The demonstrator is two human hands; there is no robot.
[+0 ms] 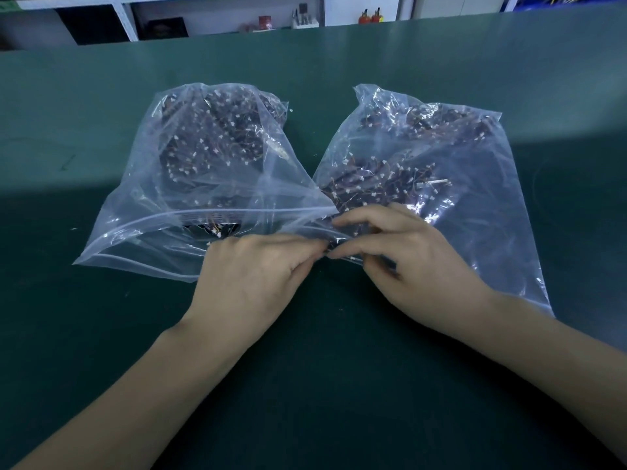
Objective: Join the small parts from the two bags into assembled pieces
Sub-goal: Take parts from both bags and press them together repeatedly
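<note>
**Fingertips meet at the bag mouths**

We work on a dark green mat [101, 334] that covers a wide bench, with white shelving and small odds and ends along the far wall. On our left lies the left bag [190, 171], clear plastic with a zip strip, its mouth turned toward us and gaping a little; inside is a heap of small parts [217, 140], dark wires tipped with white connectors. Our left hand [258, 273] sits at the near right corner of that bag, fingers curled, thumb and forefinger pinched together at the tips. Whether they hold a part or only the film, we cannot tell: the spot is blurred. Our right hand [400, 252] meets it fingertip to fingertip, also curled in a pinch, and rests on the near left corner of the right bag [458, 184], which holds a similar tangle of wires.

Both bags lie touching where our hands meet, so the parts are just beyond the fingertips, under plastic. To do this step well, we judge it best to keep the pinch light, line up the two ends squarely before pressing, and draw wires out singly so the tangle does not follow.
</note>
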